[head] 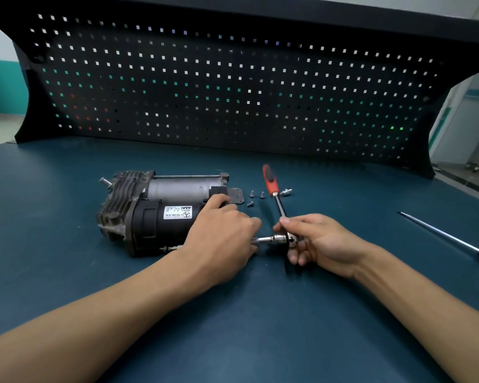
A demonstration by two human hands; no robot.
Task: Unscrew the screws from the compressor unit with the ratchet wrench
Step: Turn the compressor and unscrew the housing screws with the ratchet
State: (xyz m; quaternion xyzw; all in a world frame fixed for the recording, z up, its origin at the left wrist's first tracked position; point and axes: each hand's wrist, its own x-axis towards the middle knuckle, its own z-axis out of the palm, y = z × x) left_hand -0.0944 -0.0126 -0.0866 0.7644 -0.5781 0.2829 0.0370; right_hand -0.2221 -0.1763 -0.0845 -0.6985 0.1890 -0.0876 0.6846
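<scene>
The grey-and-black metal compressor unit (161,214) lies on its side on the teal table (67,272), left of centre. The left hand (221,236) covers its right end, fingers curled round the knurled extension tip of the red-handled steel ratchet wrench (269,180). The right hand (315,241) grips the wrench head. Small loose steel screws (252,193) lie beside the handle. A long yellow-handled screwdriver (440,234) lies near the right edge.

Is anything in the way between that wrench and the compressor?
Nothing visible. The ratchet wrench, held by the right hand, points its extension at the compressor unit; the left hand holds the extension and hides its tip.
</scene>
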